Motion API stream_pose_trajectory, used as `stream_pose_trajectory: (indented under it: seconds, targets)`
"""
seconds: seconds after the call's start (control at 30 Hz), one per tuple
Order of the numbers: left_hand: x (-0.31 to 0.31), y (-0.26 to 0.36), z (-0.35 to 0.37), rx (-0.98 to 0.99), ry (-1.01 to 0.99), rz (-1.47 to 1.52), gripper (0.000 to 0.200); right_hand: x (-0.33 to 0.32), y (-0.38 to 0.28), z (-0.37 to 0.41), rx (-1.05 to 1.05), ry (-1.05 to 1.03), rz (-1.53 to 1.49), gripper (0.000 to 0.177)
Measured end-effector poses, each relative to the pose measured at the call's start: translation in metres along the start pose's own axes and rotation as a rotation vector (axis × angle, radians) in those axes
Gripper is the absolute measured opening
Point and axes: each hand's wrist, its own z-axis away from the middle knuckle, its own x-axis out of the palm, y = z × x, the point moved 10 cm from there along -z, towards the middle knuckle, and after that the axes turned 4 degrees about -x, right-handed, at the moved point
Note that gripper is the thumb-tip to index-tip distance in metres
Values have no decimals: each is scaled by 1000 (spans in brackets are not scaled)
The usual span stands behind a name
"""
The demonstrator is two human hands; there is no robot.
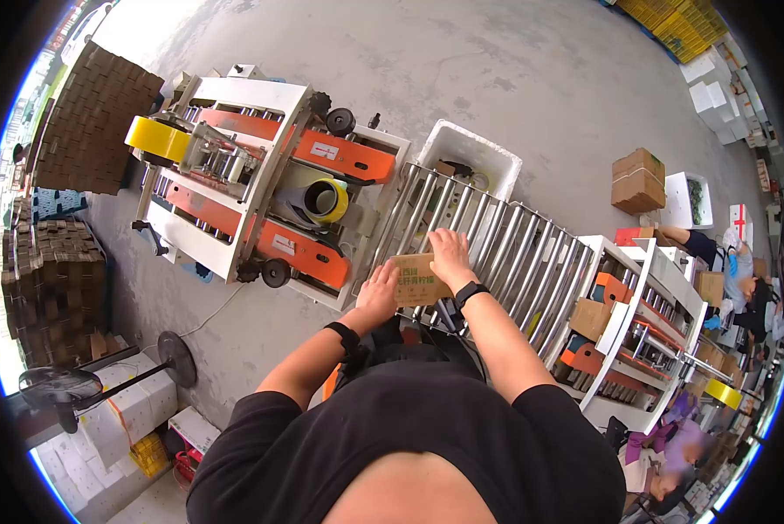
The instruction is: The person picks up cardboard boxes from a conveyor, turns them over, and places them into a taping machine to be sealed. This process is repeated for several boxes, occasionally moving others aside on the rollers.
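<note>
A small brown cardboard box (pixel 416 286) with green printing sits over the near edge of the roller conveyor (pixel 497 240), close in front of my body. My left hand (pixel 377 295) grips its left end, fingers pointing away from me. At its right end my right hand (pixel 450 257) holds the top far corner, the thumb side toward the box. Both wrists wear black bands. The undersides of the box and some fingertips are hidden. A dark handheld object (pixel 449 314) is partly visible below the right hand.
A carton sealing machine (pixel 348 157) with a yellow tape roll (pixel 158 140) stands left of the rollers. A second sealer (pixel 636 306) on the right has a carton (pixel 589 320) in it. Behind the rollers is a white foam box (pixel 512 170). Other people sit at far right.
</note>
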Motion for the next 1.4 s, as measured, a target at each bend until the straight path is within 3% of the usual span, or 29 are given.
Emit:
stream_pose_trajectory:
  seconds: [0.03, 0.13, 0.3, 0.37, 0.47, 0.57, 0.67, 0.77, 1.0, 1.13, 1.23, 1.4]
  targets:
    - [-1, 8, -1, 68, 18, -46, 62, -18, 20, 5, 112, 120, -29, 64]
    - [12, 13, -5, 111, -109, -117, 66, -16, 75, 42, 540, -3, -146, 69]
    - [20, 16, -13, 149, -130, -260, 66, 62, 86, 83, 631, -209, -413, 84]
    - [14, 22, -14, 200, -85, -292, 62, 52, 66, 97, 939, -85, -740, 81]
    - [3, 32, -14, 262, -86, -339, 58, 73, 77, 91, 1016, -34, -676, 78]
    - [3, 35, -16, 301, -83, -394, 60, 86, 94, 78, 859, 5, -529, 69]
    - [6, 34, -21, 319, -92, -409, 59, 84, 96, 77, 833, 64, -511, 66]
    - [5, 38, -19, 359, -143, -433, 57, 92, 102, 79, 801, 87, -663, 61]
    - [16, 30, -16, 361, -109, -417, 58, 39, 79, 95, 976, 276, -517, 54]
    - [10, 15, -18, 272, -5, -380, 58, 28, 71, 72, 882, 397, -591, 47]
    - [-4, -9, -26, 120, 8, -348, 59, 32, 57, 24, 651, 401, -678, 46]
    - [-24, -51, -28, -110, 18, -173, 64, 43, 23, -57, 483, 323, -646, 48]
